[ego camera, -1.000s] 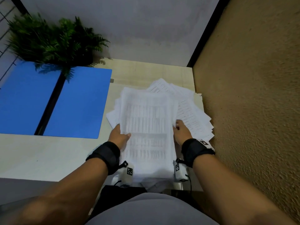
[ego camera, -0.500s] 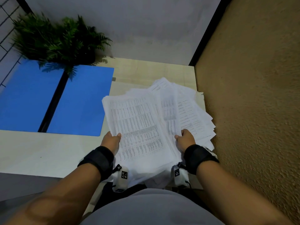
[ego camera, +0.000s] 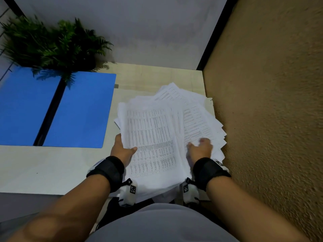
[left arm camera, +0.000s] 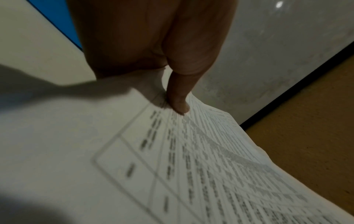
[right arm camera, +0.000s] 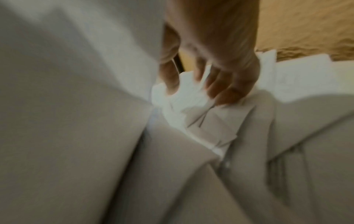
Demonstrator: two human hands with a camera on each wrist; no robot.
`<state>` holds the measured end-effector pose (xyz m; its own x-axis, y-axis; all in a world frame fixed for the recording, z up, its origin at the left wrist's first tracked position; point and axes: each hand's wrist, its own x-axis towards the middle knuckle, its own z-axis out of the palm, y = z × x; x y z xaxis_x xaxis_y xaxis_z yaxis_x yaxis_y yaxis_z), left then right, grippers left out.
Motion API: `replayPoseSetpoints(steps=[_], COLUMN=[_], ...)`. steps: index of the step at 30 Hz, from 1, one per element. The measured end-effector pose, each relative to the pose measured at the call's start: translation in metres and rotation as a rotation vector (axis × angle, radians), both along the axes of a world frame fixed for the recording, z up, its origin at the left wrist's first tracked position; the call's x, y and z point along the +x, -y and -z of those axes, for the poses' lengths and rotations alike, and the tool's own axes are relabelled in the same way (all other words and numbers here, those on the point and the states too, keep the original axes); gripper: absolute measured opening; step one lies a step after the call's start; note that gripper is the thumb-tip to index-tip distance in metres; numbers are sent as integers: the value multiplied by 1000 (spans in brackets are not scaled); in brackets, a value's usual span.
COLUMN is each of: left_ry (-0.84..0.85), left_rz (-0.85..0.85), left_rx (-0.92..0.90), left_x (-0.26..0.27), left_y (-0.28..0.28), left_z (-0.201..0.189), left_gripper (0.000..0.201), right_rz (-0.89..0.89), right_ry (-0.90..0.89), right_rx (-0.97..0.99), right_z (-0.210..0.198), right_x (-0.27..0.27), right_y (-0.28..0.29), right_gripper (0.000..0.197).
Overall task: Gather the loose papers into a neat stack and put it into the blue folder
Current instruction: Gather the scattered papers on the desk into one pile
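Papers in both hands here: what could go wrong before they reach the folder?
1. The papers are fanned out, corners sticking out toward the wall; loose sheets on the right could slip free.
2. The left hand only pinches one edge with its thumb on top, so the bundle may sag.
3. The right hand is blurred, its hold unclear.
4. The blue folder lies open, partly under fern fronds.

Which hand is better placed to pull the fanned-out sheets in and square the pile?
Probably the right hand. It rests on the papers at the side where they splay toward the wall. The left hand grips the opposite edge, thumb on top, steadying the pile.
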<state>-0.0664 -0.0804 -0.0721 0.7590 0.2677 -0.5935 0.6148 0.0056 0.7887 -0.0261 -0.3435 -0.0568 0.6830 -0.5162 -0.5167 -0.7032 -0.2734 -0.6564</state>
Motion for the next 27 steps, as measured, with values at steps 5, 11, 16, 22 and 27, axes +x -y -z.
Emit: replayPoseSetpoints(steps=[5, 11, 16, 22, 27], left_ry=[-28, -26, 16, 99, 31], left_rz=[-22, -123, -157, 23, 182], left_rx=[-42, 31, 1, 36, 172], left_x=[-1, 1, -2, 7, 17], left_y=[-4, -4, -10, -5, 9], left_z=[4, 4, -12, -42, -27], left_gripper=[38, 28, 33, 30, 30], right_rz=[403, 281, 249, 213, 109], right_ry=[-21, 178, 236, 167, 76], right_rx=[406, 109, 108, 314, 341], right_z=[24, -10, -27, -32, -32], right_x=[19, 9, 14, 35, 29], right_y=[29, 9, 17, 33, 5], right_gripper=[62, 9, 21, 30, 42])
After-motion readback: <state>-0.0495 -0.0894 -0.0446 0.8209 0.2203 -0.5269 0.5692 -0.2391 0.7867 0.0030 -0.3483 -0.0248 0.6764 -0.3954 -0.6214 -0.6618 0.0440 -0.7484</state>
